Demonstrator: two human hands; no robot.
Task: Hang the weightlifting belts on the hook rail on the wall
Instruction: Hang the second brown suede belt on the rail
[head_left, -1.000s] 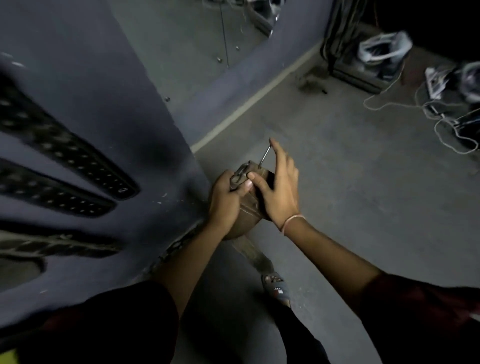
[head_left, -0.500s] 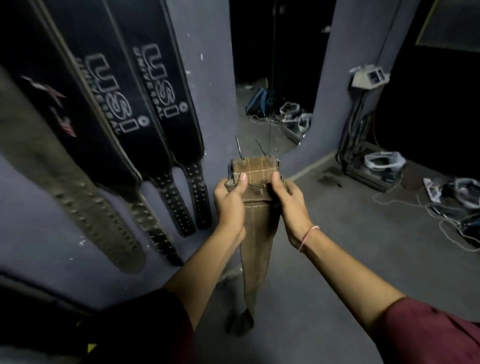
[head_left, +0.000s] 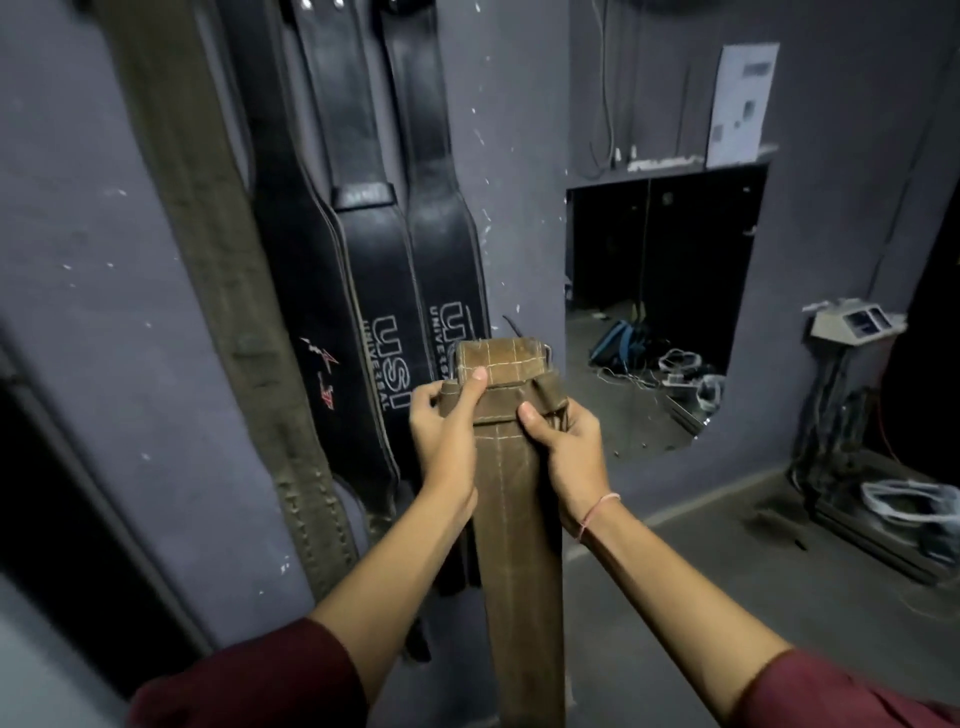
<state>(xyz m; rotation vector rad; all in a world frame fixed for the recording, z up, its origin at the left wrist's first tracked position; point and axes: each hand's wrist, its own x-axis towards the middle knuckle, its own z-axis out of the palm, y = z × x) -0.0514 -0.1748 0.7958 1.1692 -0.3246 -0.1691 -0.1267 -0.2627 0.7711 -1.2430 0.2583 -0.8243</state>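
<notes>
1. Both hands are clamped on the buckle end of the brown belt (head_left: 519, 519). The left hand (head_left: 447, 434) has its thumb pressed over the stitched top flap, and the right hand (head_left: 569, 441) has its thumb on the front with the fingers wrapped behind.
2. My guess is they're gripping it up top so the metal buckle (head_left: 457, 364) stays pointed upward, ready to hook, while the long strap just dangles down out of frame.
3. The belt is held out in front of the grey wall (head_left: 519, 156), not on any hook yet.
4. The black USI belts (head_left: 384, 291) and an olive belt (head_left: 218, 260) are already hanging just left of it.
5. The rail itself is mostly cut off at the top edge, so I can't tell which hook is free. The hanging belts crowd that side. There's a dark mirror (head_left: 660, 312) on the right.
</notes>
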